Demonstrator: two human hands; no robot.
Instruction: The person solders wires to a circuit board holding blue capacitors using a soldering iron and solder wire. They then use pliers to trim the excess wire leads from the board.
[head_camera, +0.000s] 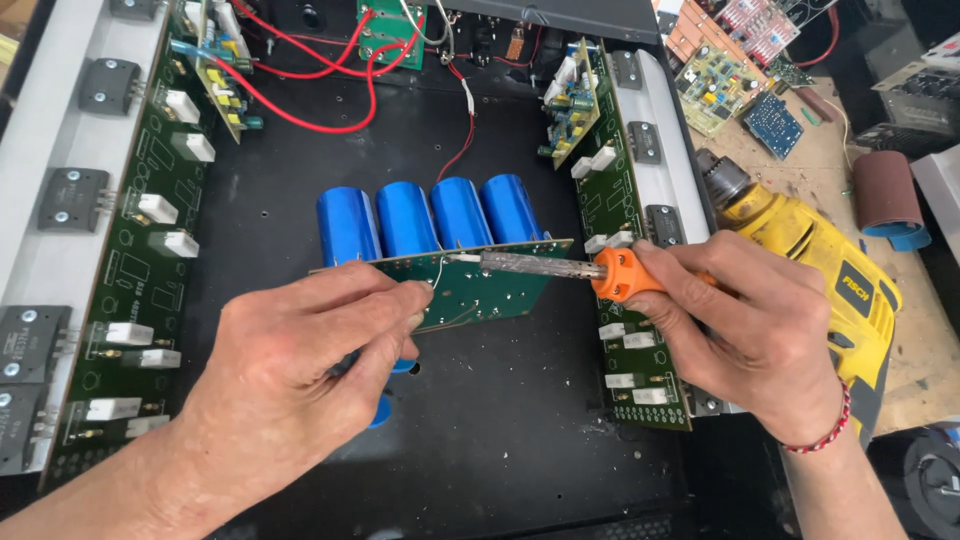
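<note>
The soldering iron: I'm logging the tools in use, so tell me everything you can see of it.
The soldering iron has an orange plastic-looking handle and a grey, crusted metal shaft. It lies nearly level, tip pointing left. The right hand grips the handle; the tip meets the top edge of the green circuit board, beside a thin wire that the left hand pinches. Its cord is hidden.

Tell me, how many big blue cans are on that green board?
4 in a row on the far side of the green board: blue cans at. Blue bits under the left hand may be more, partly hidden.
</note>
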